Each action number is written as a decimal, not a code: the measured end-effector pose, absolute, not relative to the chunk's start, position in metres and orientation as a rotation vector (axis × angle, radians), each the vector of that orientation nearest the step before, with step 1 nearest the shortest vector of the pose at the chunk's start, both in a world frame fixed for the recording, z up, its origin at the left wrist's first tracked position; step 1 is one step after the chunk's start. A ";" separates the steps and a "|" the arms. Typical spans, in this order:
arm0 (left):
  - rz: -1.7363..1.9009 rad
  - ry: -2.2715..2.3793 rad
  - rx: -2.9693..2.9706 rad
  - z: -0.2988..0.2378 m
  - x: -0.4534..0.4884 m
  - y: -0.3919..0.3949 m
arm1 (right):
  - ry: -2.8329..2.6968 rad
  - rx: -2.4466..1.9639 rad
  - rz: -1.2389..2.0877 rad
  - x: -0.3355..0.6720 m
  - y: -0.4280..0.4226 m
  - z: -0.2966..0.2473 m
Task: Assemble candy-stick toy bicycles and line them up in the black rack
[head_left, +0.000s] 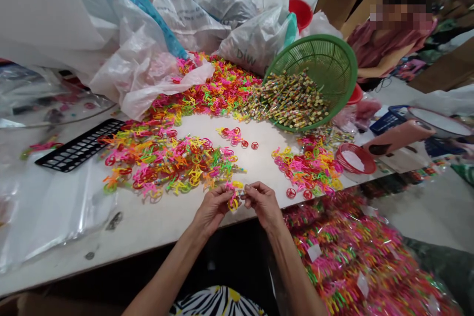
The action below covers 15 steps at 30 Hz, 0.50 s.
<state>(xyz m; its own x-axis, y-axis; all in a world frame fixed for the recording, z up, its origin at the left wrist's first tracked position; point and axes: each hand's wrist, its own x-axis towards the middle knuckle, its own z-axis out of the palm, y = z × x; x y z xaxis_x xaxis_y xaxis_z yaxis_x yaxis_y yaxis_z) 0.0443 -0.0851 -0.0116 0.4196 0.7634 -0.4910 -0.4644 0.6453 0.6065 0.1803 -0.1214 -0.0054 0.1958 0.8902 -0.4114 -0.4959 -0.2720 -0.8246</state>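
My left hand (214, 208) pinches a small pink plastic toy with yellow wheels (233, 203) above the table's front edge. Close against it, my right hand (265, 203) has its fingertips closed on a short patterned stick (241, 192), which meets the toy; the fingers hide part of the joint. Left of my hands spreads a heap of colourful plastic toys (174, 165), some with sticks in them. On the right lies a smaller heap of loose plastic parts (313, 170). Past my hands are a few pink pieces and red wheels (255, 145).
A tipped green basket (342, 64) spills patterned sticks (292, 101) beside a large pile of plastic parts (215, 91). White sacks (255, 42) stand behind. A black rack (79, 145) lies left; a red basket (355, 158) sits right. Bagged toys (355, 252) are below. A person (388, 44) sits across.
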 end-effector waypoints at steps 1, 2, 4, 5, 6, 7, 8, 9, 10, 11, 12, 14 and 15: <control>0.805 0.829 0.420 -0.012 0.044 -0.085 | -0.447 -1.215 1.424 0.180 -0.122 -0.005; 0.817 0.835 0.433 -0.012 0.044 -0.085 | -0.454 -1.221 1.416 0.178 -0.122 -0.004; 0.863 0.854 0.474 -0.012 0.044 -0.087 | -0.481 -1.255 1.355 0.172 -0.124 -0.001; 0.898 0.871 0.501 -0.012 0.043 -0.087 | -0.502 -1.280 1.308 0.168 -0.124 0.000; 0.940 0.893 0.531 -0.012 0.042 -0.088 | -0.524 -1.309 1.254 0.163 -0.125 0.002; 0.985 0.919 0.563 -0.011 0.041 -0.088 | -0.542 -1.335 1.202 0.157 -0.124 0.003; 1.030 0.946 0.594 -0.011 0.040 -0.088 | -0.551 -1.354 1.159 0.152 -0.124 0.004; 1.066 0.971 0.627 -0.010 0.039 -0.087 | -0.557 -1.366 1.131 0.146 -0.122 0.005; 1.093 0.993 0.661 -0.009 0.037 -0.086 | -0.567 -1.373 1.124 0.142 -0.119 0.005; 1.113 1.014 0.699 -0.007 0.034 -0.083 | -0.597 -1.378 1.136 0.139 -0.116 0.006; 1.131 1.037 0.739 -0.006 0.031 -0.079 | -0.658 -1.382 1.162 0.139 -0.111 0.007; 1.183 1.095 0.803 -0.003 0.019 -0.069 | -0.880 -1.404 1.159 0.144 -0.101 0.008; 1.222 1.139 0.838 -0.001 0.010 -0.063 | -1.015 -1.445 1.089 0.151 -0.095 0.008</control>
<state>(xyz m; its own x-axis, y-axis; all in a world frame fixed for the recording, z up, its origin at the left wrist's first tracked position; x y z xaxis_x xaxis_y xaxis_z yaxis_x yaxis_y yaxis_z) 0.0105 -0.0626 -0.0010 -0.0336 0.9785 -0.2033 -0.2713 0.1868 0.9442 0.1506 -0.0949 0.0085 0.2369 0.9649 -0.1135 0.0454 -0.1277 -0.9908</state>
